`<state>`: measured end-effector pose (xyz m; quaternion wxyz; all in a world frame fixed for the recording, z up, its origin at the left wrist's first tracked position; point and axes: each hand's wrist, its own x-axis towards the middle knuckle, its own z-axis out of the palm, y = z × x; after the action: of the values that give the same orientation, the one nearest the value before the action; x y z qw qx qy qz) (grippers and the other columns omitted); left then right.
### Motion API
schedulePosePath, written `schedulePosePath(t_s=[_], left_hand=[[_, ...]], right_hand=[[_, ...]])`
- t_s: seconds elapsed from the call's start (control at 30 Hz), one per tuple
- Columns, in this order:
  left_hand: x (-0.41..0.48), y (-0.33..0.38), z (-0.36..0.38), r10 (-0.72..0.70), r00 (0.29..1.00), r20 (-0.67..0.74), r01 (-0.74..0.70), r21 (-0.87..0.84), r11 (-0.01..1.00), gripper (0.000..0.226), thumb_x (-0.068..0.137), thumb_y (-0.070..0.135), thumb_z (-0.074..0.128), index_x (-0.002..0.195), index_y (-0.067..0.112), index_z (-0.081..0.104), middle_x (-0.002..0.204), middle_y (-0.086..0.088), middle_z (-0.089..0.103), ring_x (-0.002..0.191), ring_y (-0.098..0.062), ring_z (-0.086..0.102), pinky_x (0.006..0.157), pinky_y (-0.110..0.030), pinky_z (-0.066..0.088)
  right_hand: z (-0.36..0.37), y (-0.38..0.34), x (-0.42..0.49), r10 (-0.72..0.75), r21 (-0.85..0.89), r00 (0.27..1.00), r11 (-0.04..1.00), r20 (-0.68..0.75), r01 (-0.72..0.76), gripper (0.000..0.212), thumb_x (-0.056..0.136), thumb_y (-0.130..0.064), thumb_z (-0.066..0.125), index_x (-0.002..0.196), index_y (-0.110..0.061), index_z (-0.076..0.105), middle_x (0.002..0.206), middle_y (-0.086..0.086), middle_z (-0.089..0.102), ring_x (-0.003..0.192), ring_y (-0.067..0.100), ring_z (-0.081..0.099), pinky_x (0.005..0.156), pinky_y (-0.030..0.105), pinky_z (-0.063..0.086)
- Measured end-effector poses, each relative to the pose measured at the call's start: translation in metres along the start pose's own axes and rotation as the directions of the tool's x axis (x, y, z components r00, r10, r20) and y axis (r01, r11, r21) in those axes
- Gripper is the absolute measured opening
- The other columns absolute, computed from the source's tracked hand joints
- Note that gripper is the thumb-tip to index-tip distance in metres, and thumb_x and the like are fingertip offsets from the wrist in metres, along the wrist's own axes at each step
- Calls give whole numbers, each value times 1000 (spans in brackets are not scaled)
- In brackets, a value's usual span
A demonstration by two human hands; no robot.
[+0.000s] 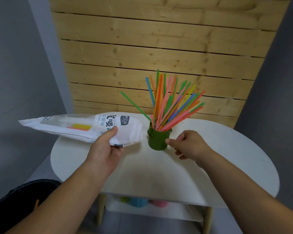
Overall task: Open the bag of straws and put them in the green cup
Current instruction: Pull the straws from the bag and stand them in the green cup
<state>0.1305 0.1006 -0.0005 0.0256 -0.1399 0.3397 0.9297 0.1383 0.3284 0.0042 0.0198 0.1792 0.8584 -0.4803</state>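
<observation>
A small green cup [157, 139] stands near the middle of the white table [210, 166]. Several coloured straws [169, 105] fan up and out of it; one green straw leans far to the left. My left hand [107, 149] grips the white plastic straw bag [78, 127] near its right end and holds it almost level above the table's left side. A few yellow and pink straws show through the bag's clear window. My right hand [189, 144] is beside the cup on its right, fingers loosely curled, thumb tip touching the cup's wall.
A wooden slat wall [159, 48] rises behind the table. A black bin [20, 205] sits at the lower left on the floor. Coloured cups [139, 201] lie on the shelf under the tabletop.
</observation>
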Motion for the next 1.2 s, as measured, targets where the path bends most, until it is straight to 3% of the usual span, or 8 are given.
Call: schedulePosePath(t_s=[0.1, 0.2, 0.37, 0.57, 0.73, 0.9, 1.03, 1.2], left_hand=[[-2, 0, 0, 12, 1000, 19, -12, 8, 1000, 35, 94, 1, 64, 124, 17, 65, 114, -4, 78, 106, -22, 73, 89, -41, 59], [-4, -2, -2, 32, 998, 60, -36, 68, 997, 39, 94, 2, 63, 129, 19, 63, 120, -4, 75, 109, -22, 72, 89, -42, 59], [-12, -8, -9, 84, 991, 102, -105, 222, 969, 37, 92, 2, 66, 125, 17, 66, 117, -3, 77, 105, -22, 74, 83, -39, 61], [-27, -6, -16, 116, 972, 203, -198, 450, 871, 35, 87, 0, 72, 116, 21, 71, 112, 0, 78, 105, -23, 74, 93, -46, 58], [-30, -1, -17, 140, 960, 244, -248, 499, 830, 32, 88, 2, 72, 114, 21, 72, 114, 1, 78, 107, -21, 73, 97, -48, 56], [-23, 11, -17, 166, 970, 179, -224, 382, 897, 36, 92, 2, 67, 123, 20, 68, 113, 1, 78, 102, -19, 75, 78, -36, 62], [-16, 19, -15, 149, 976, 157, -192, 317, 929, 30, 94, 3, 64, 119, 20, 68, 107, 1, 79, 96, -18, 76, 77, -39, 61], [-14, 17, -15, 96, 987, 132, -127, 252, 959, 26, 94, 6, 64, 116, 20, 69, 117, -5, 77, 96, -20, 75, 82, -43, 61]], right_hand=[[4, -2, -16, 11, 89, 986, 996, 164, -26, 29, 93, -33, 66, 85, -6, 61, 79, 12, 68, 67, 23, 67, 70, 38, 61], [22, -5, -31, 21, 400, 966, 908, 256, -126, 38, 100, -38, 53, 101, -1, 62, 88, 19, 71, 71, 27, 71, 75, 42, 62], [58, -17, -50, 74, 747, 935, 581, 346, -322, 52, 103, -48, 41, 120, -1, 55, 111, 26, 70, 99, 39, 71, 88, 49, 57], [77, -24, -69, -64, 860, 866, 177, 496, -479, 59, 104, -50, 28, 123, -7, 64, 120, 20, 71, 113, 35, 64, 109, 49, 41], [86, -20, -68, -51, 862, 874, 200, 484, -466, 56, 106, -45, 27, 126, -8, 63, 120, 18, 72, 112, 33, 66, 106, 47, 45], [82, -22, -58, 96, 764, 932, 546, 350, -343, 41, 104, -41, 42, 88, -10, 64, 75, 9, 73, 67, 23, 68, 62, 33, 53], [71, -21, -51, -22, 795, 927, 522, 374, -308, 12, 96, -13, 59, 90, -5, 66, 69, 7, 68, 58, 15, 66, 58, 27, 57], [62, -18, -46, -101, 793, 926, 555, 363, -250, 10, 92, 4, 61, 96, 1, 70, 74, 11, 73, 62, 13, 69, 62, 23, 59]])
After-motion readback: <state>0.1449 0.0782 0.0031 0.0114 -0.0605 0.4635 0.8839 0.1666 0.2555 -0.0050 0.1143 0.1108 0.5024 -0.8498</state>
